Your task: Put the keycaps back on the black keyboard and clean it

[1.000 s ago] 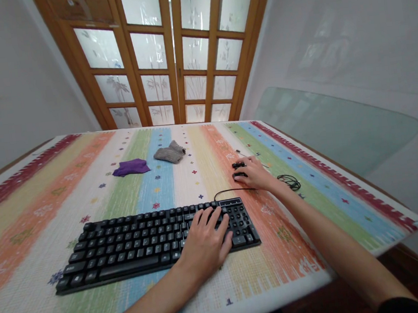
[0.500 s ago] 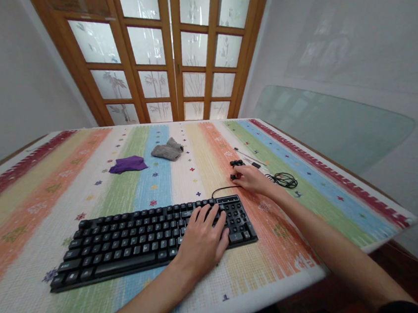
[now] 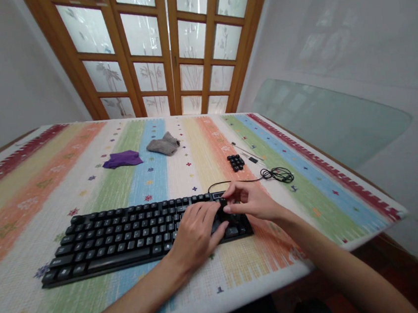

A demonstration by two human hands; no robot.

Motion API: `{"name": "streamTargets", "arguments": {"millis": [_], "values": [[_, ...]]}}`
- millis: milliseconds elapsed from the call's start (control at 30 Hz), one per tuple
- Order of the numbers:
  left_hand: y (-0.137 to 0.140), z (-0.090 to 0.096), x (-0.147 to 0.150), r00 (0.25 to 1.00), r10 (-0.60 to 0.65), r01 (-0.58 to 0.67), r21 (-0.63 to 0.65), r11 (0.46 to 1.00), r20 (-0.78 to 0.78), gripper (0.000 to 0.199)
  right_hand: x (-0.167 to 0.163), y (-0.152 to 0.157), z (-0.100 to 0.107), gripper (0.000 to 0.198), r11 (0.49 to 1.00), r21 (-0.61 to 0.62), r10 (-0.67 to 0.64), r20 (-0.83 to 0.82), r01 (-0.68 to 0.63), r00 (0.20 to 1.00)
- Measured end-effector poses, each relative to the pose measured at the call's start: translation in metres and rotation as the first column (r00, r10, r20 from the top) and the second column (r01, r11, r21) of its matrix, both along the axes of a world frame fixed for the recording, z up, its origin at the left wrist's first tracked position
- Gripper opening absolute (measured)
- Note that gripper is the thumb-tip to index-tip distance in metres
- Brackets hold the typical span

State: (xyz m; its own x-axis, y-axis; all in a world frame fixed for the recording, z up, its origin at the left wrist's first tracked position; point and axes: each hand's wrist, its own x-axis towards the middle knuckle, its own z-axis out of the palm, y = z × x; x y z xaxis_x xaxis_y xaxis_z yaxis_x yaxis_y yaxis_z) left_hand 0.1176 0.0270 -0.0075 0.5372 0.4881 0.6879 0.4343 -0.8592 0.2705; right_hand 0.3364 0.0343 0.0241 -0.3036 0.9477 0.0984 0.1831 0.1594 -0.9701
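A black keyboard [image 3: 119,240] lies along the near side of the table. My left hand [image 3: 196,230] rests palm down on its right part, thumb apart from the fingers, holding nothing. Over the number pad, my right hand [image 3: 249,199] pinches a small black keycap [image 3: 223,203], partly hidden by the fingertips of both hands. Behind the keyboard a cluster of loose black keycaps [image 3: 236,162] sits on the cloth. The keyboard cable [image 3: 278,174] runs right into a loose coil.
A purple cloth [image 3: 122,159] and a grey cloth [image 3: 163,145] lie toward the back. Right of the keycaps are a thin rod-like tool [image 3: 248,151] and a small black piece [image 3: 253,160]. A striped tablecloth [image 3: 85,189] covers the table.
My right hand has come from the keycap cluster toward me and left, onto the number pad, carrying a keycap. My left hand stays on the keyboard. The view has shifted slightly.
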Motion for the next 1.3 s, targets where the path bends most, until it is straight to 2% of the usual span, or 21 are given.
{"name": "streamTargets", "arguments": {"millis": [167,333,533,633,733,933,1000,1133,1300], "values": [[0.0,0.003,-0.002,0.997,-0.018,0.017,0.023,1.0,0.074,0.011,-0.012,-0.014,-0.001,0.044,0.993,-0.116,0.014,-0.074,-0.023,0.997],[-0.001,0.008,-0.002,0.994,-0.044,0.037,0.065,0.997,0.1,0.006,-0.01,-0.02,-0.001,0.041,0.994,-0.11,0.015,-0.049,-0.02,0.999],[-0.001,0.008,-0.002,0.993,-0.051,0.051,0.005,0.999,0.108,0.008,-0.004,-0.02,-0.002,0.032,1.0,0.02,-0.012,0.028,0.012,1.0],[0.0,0.006,-0.003,0.994,-0.048,0.054,-0.048,0.997,0.103,0.01,-0.001,-0.019,0.001,0.032,0.991,0.127,0.008,0.17,-0.03,0.985],[0.001,0.003,-0.003,0.993,-0.039,0.047,-0.072,0.996,0.112,0.01,0.003,-0.019,0.002,0.025,0.973,0.225,-0.029,0.294,-0.039,0.955],[0.002,0.004,-0.002,0.991,-0.016,0.028,-0.08,0.996,0.135,0.016,0.003,-0.025,-0.003,0.021,0.971,0.24,-0.087,0.361,-0.002,0.929],[0.003,0.005,-0.002,0.989,0.01,0.005,-0.096,0.995,0.149,0.014,0.0,-0.028,-0.004,0.017,0.953,0.302,-0.107,0.411,-0.025,0.905],[0.004,0.005,-0.002,0.981,0.057,-0.026,-0.167,0.986,0.183,0.009,-0.007,-0.028,-0.005,0.007,0.88,0.458,-0.142,0.503,-0.123,0.853],[0.004,0.004,-0.002,0.981,0.055,-0.022,-0.174,0.985,0.188,0.01,-0.012,-0.026,-0.011,0.006,0.841,0.519,-0.178,0.533,-0.153,0.827]]}}
